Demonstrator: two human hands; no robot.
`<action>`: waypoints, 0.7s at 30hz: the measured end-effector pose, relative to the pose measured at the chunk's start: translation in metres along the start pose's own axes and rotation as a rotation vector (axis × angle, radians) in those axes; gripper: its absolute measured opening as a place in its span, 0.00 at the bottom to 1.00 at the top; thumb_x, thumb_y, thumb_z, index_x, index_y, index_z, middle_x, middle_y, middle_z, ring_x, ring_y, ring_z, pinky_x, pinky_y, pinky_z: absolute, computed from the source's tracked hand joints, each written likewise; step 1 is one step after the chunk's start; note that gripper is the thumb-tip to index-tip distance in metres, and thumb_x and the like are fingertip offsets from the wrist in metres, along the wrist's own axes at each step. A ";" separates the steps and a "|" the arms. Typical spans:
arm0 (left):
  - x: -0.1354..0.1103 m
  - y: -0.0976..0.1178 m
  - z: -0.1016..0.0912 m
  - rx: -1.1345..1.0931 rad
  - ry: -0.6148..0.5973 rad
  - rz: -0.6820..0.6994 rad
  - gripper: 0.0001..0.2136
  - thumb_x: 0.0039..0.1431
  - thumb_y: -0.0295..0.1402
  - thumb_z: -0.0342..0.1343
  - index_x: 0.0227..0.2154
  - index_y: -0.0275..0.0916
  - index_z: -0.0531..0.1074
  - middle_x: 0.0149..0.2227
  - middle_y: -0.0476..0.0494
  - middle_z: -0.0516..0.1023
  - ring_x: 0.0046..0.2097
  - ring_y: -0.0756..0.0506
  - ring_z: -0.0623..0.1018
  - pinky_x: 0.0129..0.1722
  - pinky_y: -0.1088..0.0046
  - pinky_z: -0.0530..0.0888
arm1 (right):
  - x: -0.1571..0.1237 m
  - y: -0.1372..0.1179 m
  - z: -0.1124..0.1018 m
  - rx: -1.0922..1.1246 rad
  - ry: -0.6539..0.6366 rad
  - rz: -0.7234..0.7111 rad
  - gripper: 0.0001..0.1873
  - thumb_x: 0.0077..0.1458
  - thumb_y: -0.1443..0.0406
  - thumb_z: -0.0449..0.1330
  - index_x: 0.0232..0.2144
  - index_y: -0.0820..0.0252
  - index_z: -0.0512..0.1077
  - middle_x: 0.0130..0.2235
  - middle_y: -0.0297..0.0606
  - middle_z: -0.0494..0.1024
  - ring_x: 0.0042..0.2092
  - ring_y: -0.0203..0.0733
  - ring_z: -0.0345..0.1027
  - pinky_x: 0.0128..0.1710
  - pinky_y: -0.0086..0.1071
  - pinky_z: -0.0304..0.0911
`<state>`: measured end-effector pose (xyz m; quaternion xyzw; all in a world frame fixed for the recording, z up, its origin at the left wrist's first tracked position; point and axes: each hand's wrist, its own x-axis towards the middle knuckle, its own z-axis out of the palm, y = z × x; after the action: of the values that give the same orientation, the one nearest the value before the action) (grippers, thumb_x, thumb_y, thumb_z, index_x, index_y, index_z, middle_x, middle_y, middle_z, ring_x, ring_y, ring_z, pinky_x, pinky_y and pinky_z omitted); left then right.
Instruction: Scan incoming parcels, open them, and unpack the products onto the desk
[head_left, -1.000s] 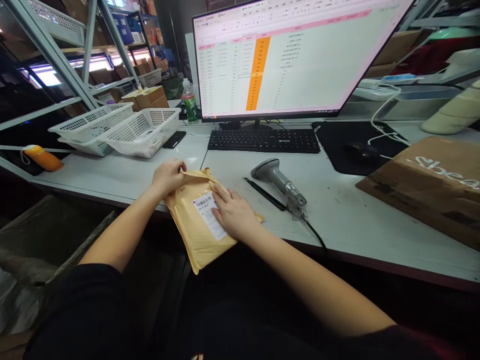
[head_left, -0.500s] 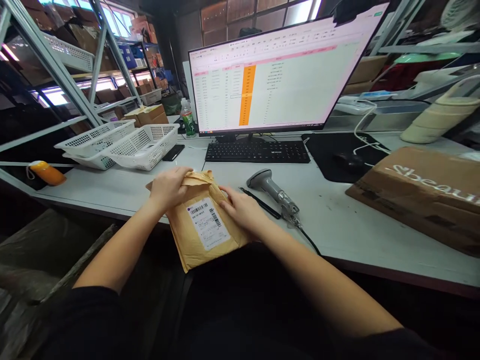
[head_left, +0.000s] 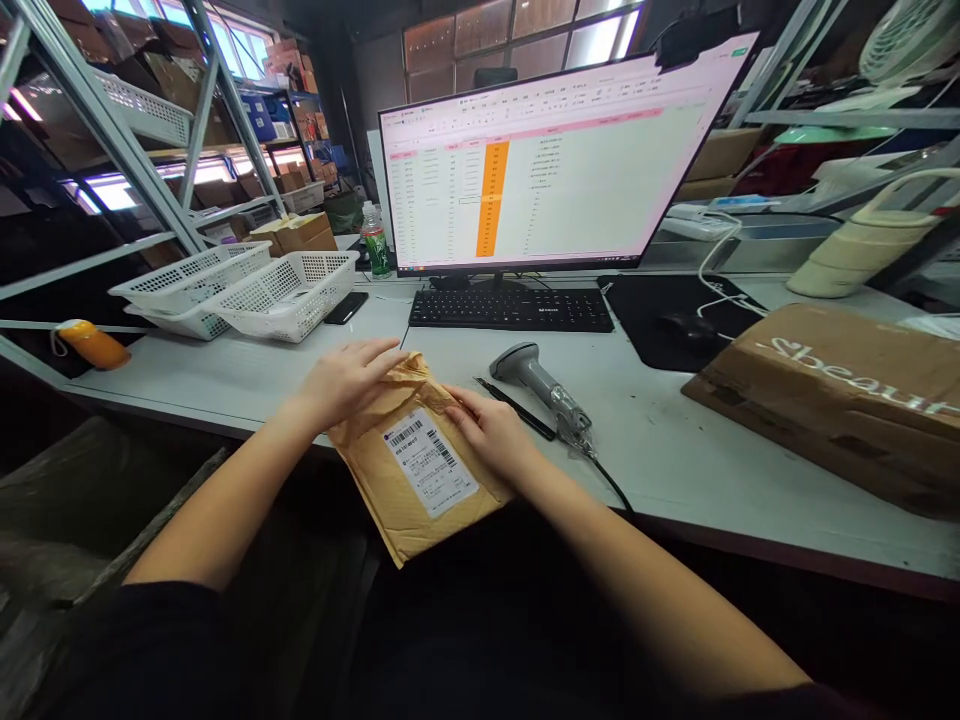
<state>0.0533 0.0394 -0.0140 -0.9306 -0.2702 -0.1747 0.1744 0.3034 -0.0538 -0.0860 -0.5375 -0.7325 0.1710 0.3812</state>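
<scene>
A tan padded envelope [head_left: 409, 480] with a white barcode label [head_left: 433, 460] lies at the near edge of the grey desk [head_left: 675, 440], its lower part hanging over the edge. My left hand [head_left: 346, 381] lies on the envelope's upper left corner with fingers stretched out flat. My right hand [head_left: 491, 430] rests on its right edge, fingers extended beside the label. A grey handheld barcode scanner [head_left: 544, 388] lies just right of my right hand, with a black pen [head_left: 514, 408] between them.
A black keyboard [head_left: 511, 308] and large monitor [head_left: 547, 160] showing a spreadsheet stand behind. White mesh baskets [head_left: 281, 290] sit at left, next to a phone [head_left: 346, 307]. A brown cardboard box [head_left: 840, 400] lies at right, and a mouse on a black pad [head_left: 686, 325] behind it.
My left hand has uncurled from gripping the envelope's top corner to lying flat. My right hand slid off the label to the right edge. The envelope turned slightly.
</scene>
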 end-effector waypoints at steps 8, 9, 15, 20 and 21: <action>0.034 0.046 0.020 -0.149 -0.145 -0.119 0.08 0.62 0.25 0.54 0.37 0.37 0.79 0.47 0.36 0.81 0.48 0.37 0.79 0.51 0.59 0.72 | 0.003 -0.020 0.006 0.062 -0.258 0.207 0.22 0.61 0.58 0.61 0.55 0.62 0.74 0.50 0.47 0.82 0.51 0.55 0.75 0.48 0.40 0.66; 0.039 0.047 0.024 -0.200 -0.177 -0.192 0.07 0.58 0.24 0.55 0.34 0.37 0.79 0.43 0.37 0.82 0.45 0.38 0.79 0.48 0.60 0.72 | 0.004 -0.021 0.005 0.094 -0.306 0.219 0.16 0.62 0.59 0.60 0.49 0.61 0.76 0.48 0.45 0.82 0.49 0.53 0.75 0.46 0.38 0.66; 0.048 -0.022 0.018 -0.377 -0.106 -0.571 0.11 0.54 0.23 0.47 0.27 0.32 0.77 0.28 0.42 0.78 0.33 0.46 0.77 0.34 0.71 0.70 | -0.014 -0.026 -0.004 0.151 -0.441 0.204 0.09 0.63 0.61 0.56 0.37 0.58 0.75 0.38 0.38 0.83 0.40 0.45 0.76 0.36 0.31 0.61; 0.031 -0.063 -0.018 -0.585 0.006 -0.725 0.22 0.62 0.29 0.39 0.48 0.26 0.75 0.38 0.36 0.81 0.35 0.47 0.80 0.37 0.69 0.76 | -0.030 -0.017 -0.009 0.220 -0.372 0.181 0.14 0.63 0.55 0.57 0.33 0.58 0.73 0.34 0.37 0.80 0.36 0.43 0.73 0.33 0.31 0.60; 0.026 -0.058 -0.021 -0.646 0.029 -0.695 0.23 0.63 0.33 0.41 0.53 0.28 0.74 0.42 0.35 0.81 0.39 0.45 0.81 0.41 0.67 0.77 | -0.030 -0.014 -0.010 0.269 -0.363 0.186 0.14 0.62 0.54 0.57 0.33 0.59 0.73 0.34 0.37 0.79 0.36 0.43 0.72 0.33 0.31 0.60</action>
<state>0.0367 0.0878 0.0290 -0.7893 -0.4948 -0.3107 -0.1891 0.3057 -0.0875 -0.0813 -0.5073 -0.7072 0.3951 0.2939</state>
